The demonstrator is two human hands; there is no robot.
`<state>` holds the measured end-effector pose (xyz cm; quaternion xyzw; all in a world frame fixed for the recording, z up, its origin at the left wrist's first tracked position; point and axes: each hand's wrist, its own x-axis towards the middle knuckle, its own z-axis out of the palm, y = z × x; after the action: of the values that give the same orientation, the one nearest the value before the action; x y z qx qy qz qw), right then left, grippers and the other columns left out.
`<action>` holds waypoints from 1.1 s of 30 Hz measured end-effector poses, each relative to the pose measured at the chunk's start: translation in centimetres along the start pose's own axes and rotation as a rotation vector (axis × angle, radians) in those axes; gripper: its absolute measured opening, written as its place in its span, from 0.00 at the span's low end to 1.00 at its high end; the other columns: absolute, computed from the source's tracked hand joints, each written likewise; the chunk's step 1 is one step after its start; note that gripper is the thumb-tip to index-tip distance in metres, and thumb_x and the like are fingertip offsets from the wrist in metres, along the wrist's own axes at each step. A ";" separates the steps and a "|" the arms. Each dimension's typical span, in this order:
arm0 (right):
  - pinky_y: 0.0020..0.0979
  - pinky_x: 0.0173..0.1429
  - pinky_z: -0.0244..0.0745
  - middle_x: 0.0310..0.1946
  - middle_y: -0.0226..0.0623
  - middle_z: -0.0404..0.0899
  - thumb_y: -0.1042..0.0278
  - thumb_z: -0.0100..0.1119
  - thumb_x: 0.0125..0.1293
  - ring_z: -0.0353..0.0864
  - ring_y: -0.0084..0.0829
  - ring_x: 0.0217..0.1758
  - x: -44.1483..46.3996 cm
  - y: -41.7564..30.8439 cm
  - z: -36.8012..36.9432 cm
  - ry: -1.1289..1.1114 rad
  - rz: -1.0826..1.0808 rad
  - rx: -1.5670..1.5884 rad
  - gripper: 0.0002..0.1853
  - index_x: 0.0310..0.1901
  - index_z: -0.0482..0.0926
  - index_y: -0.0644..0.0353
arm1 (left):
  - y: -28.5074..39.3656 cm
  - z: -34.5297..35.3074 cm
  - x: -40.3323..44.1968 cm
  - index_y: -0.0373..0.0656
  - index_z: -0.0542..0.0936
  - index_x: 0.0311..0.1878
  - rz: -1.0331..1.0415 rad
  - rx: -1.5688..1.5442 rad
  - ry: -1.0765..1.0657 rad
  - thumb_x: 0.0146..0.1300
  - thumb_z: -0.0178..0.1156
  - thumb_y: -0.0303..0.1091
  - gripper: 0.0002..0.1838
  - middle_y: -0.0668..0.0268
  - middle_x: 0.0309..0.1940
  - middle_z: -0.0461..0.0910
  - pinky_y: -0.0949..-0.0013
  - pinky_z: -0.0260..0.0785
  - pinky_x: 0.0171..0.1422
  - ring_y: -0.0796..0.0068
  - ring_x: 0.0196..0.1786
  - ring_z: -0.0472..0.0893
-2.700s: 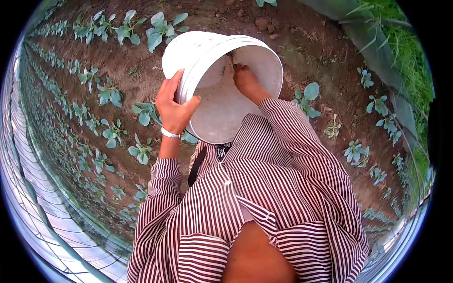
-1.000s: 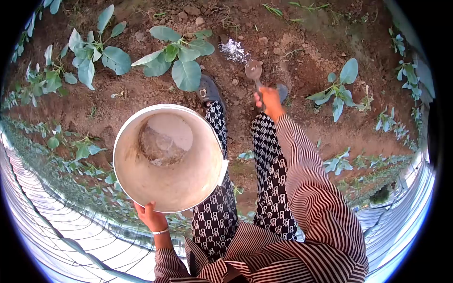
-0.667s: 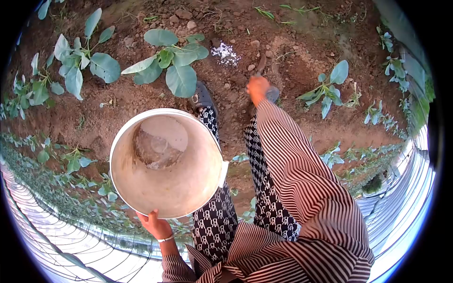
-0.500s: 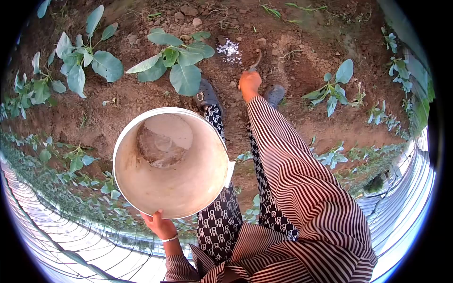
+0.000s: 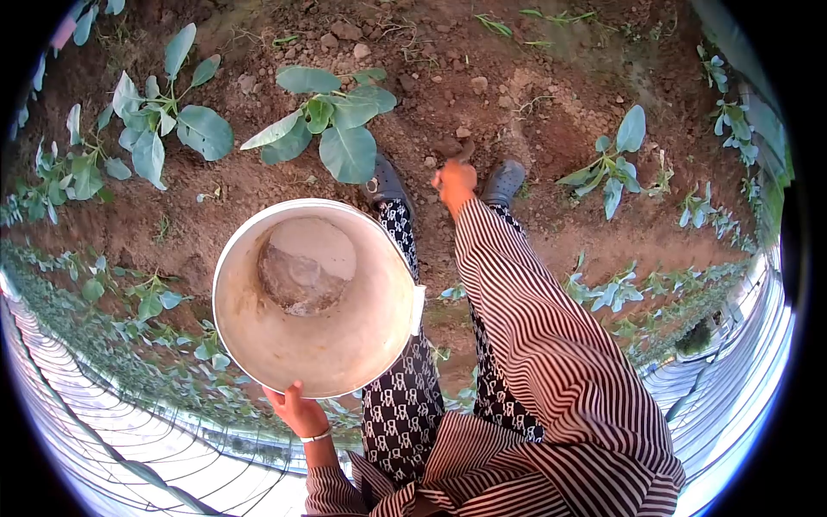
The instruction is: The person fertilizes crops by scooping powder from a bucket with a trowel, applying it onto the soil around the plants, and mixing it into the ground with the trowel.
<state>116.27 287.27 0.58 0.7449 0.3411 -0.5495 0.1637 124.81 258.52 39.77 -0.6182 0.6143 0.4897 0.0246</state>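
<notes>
My left hand grips the near rim of a white plastic bucket, thumb over the edge. The bucket tilts so that its inside faces me, and pale, whitish granular material lies at the bottom. In front of my shoes, my right hand is closed around a small hand tool with a dark, curved metal end, just above the soil. Its handle is hidden in my fist. A broad-leaved cabbage-like plant grows to the left of the tool.
My dark clogs stand on bare brown soil. Another leafy plant grows on the right, and a larger one on the left. Plant rows run behind me, near translucent sheeting at the edges. Small clods and stones dot the ground.
My right hand has drawn the tool back toward my feet. The white powder patch beside the plant no longer shows; soil is there now. The bucket stays in my left hand, almost unmoved.
</notes>
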 end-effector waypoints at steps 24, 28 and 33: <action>0.35 0.31 0.76 0.26 0.45 0.79 0.64 0.54 0.64 0.80 0.40 0.26 -40.0 -21.1 -24.9 -0.936 -0.871 -1.334 0.18 0.53 0.77 0.61 | 12.9 7.2 -19.5 0.30 0.69 0.60 0.659 0.273 -0.269 0.50 0.70 0.26 0.32 0.67 0.40 0.76 0.77 0.69 0.41 0.80 0.38 0.74; 0.45 0.41 0.76 0.31 0.58 0.79 0.72 0.51 0.60 0.81 0.53 0.37 -39.2 -16.8 -20.5 -0.712 -1.160 -1.520 0.10 0.38 0.76 0.70 | 15.5 8.1 -26.0 0.29 0.70 0.58 0.914 0.403 -0.357 0.44 0.70 0.23 0.34 0.62 0.43 0.76 0.74 0.70 0.46 0.76 0.41 0.75; 0.44 0.38 0.76 0.31 0.57 0.79 0.71 0.53 0.60 0.81 0.51 0.36 -36.3 -13.9 -16.7 -0.420 -1.361 -1.256 0.11 0.38 0.76 0.71 | 18.0 9.7 -32.7 0.34 0.74 0.56 1.138 0.424 -0.483 0.37 0.70 0.28 0.35 0.61 0.36 0.74 0.70 0.70 0.41 0.69 0.36 0.76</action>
<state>112.62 295.61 41.91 0.0482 0.8987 -0.3658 0.2371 112.84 284.33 65.82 -0.0508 0.9061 0.4195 0.0202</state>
